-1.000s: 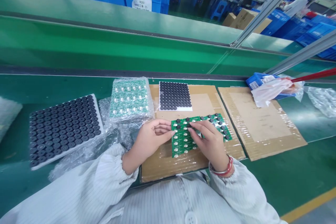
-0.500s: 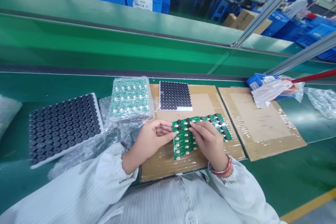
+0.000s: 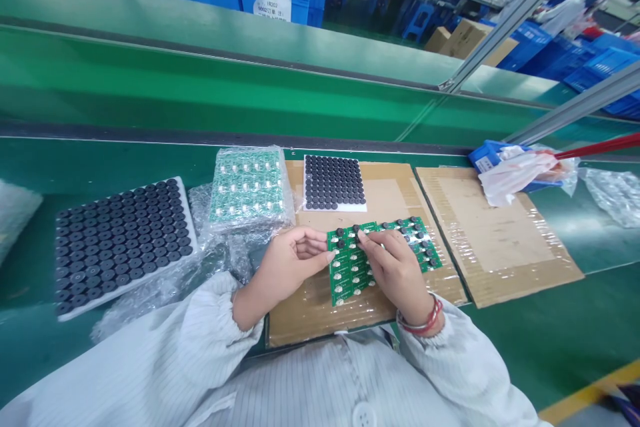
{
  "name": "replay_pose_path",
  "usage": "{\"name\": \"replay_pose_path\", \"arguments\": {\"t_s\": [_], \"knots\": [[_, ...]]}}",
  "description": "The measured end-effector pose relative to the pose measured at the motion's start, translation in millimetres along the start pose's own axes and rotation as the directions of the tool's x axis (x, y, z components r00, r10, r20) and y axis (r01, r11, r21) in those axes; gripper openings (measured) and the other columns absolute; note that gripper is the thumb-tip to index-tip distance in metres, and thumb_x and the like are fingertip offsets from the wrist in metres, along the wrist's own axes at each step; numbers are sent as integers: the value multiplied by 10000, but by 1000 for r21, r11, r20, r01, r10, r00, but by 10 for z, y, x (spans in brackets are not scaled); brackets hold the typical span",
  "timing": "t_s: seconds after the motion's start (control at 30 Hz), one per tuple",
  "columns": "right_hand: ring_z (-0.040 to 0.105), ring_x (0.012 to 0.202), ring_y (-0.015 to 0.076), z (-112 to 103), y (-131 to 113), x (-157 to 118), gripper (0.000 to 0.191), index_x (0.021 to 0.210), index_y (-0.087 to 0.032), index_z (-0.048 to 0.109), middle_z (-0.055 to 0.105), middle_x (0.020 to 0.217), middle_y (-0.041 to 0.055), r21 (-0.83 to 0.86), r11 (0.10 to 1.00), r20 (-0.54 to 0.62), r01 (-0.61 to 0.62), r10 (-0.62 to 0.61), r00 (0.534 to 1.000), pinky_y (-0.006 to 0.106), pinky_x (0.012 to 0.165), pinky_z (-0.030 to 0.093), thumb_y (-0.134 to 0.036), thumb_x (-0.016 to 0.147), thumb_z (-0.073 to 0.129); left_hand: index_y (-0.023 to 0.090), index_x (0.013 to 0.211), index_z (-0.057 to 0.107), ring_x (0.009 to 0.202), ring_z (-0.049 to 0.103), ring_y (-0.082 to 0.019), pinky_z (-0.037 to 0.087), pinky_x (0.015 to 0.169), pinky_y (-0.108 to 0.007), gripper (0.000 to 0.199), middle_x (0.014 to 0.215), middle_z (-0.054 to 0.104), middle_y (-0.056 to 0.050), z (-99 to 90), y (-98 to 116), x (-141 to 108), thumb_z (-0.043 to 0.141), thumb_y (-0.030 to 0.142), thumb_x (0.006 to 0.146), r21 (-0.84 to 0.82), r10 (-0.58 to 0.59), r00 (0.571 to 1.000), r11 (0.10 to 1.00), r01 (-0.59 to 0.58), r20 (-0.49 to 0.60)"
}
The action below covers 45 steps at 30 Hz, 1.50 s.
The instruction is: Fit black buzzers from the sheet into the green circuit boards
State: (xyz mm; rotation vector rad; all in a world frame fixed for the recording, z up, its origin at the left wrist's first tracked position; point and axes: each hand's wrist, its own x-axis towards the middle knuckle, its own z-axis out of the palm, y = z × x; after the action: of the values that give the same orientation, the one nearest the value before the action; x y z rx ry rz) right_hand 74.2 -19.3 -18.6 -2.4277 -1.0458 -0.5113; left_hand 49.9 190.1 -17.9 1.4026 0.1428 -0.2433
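- Right hand [image 3: 400, 273] has shifted slightly left over the green circuit panel [image 3: 345, 273]; its fingertips bunch together, grip unclear.
- Left hand [image 3: 295, 260] pinches the panel's left end, above the left cardboard [image 3: 320, 320]; long axis left-right.
- Counted: two cardboards, two black-disc sheets [image 3: 125, 240], one wrapped stack [image 3: 247, 183]; panel possibly two.

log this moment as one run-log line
left hand: at left edge of green circuit board | right hand: fingers at a black round part on board | black-part sheet: on cardboard behind
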Motion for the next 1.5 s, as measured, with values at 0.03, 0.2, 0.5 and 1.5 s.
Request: {"name": "replay_pose_path", "arguments": {"t_s": [0.03,0.2,0.5,1.5], "knots": [[496,850,223,-3,-6,-1,280,1158,-146,540,581,949,97,-9,1000,6,2,-2,1000,393,739,469,-30,915,463,153,834,625,736,653,-110,547,721,-234,259,787,694,-14,-1,1,3,763,236,630,-3,-1,1000,1000,1,2],[473,888,243,0,-63,-24,328,1196,-113,521,557,989,120,-51,999,66,-13,16,998,419,782,476,-14,908,399,149,812,616,724,650,-108,542,716,-234,244,769,691,-12,-4,-10,4,760,217,627,-24,-8,1000,1000,8,5],[461,873,256,50,-140,-73,377,1250,-117,489,538,977,129,-90,993,8,-71,72,997,431,771,475,-26,896,397,142,817,610,742,651,-120,540,736,-256,270,786,685,-22,-13,-31,21,768,240,622,-30,-20,1000,999,20,3],[470,856,247,21,-155,-39,275,1183,-132,546,555,952,109,-47,996,-12,-76,75,997,418,762,470,-109,914,490,144,803,616,724,648,-117,540,725,-258,247,758,681,-11,-6,-11,21,761,208,614,-32,-27,1000,999,27,-3]]}}
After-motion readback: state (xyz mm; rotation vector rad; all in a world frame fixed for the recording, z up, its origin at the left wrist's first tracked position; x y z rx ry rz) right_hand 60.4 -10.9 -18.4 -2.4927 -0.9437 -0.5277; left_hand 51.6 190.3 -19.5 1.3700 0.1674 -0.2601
